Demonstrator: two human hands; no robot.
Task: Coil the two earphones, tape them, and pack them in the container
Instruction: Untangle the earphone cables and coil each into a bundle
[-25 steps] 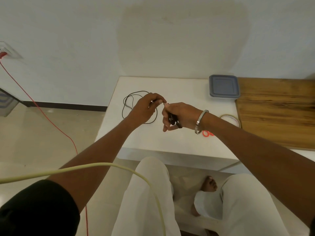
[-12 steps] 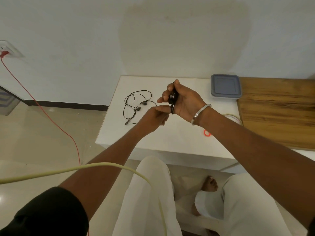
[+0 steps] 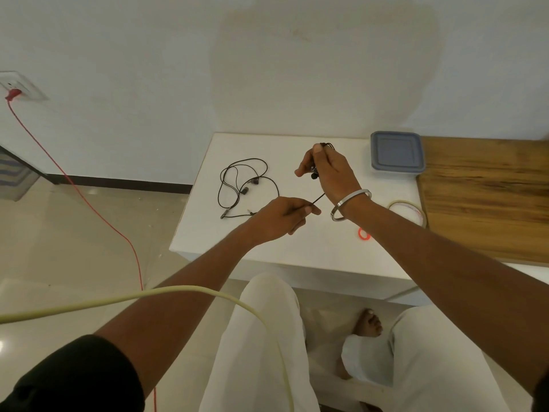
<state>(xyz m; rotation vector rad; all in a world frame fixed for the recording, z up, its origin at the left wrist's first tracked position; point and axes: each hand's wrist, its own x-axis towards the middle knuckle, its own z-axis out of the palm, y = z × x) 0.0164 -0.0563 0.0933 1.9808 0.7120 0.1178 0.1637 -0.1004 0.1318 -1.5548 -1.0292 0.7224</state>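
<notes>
Right hand: fingers curled round a partly coiled black earphone, raised above the worktop; loops show past the thumb tip, an earbud hangs below the palm. A steel bangle sits on this wrist.

Left hand: thumb and forefinger pinch the free tail of the same cable, which runs taut and slanted up toward the right wrist.

Second earphone: loose and uncoiled, flat on the worktop, beyond and left of the left fingers, touched by neither hand.

Tape roll: flat on the worktop, just right of the right wrist, at the edge of a wooden board.

Small orange ring: on the worktop, partly hidden behind the right forearm.

Container: grey lid on, at the worktop's far edge, right of the right fingers, well apart from both earphones.
</notes>
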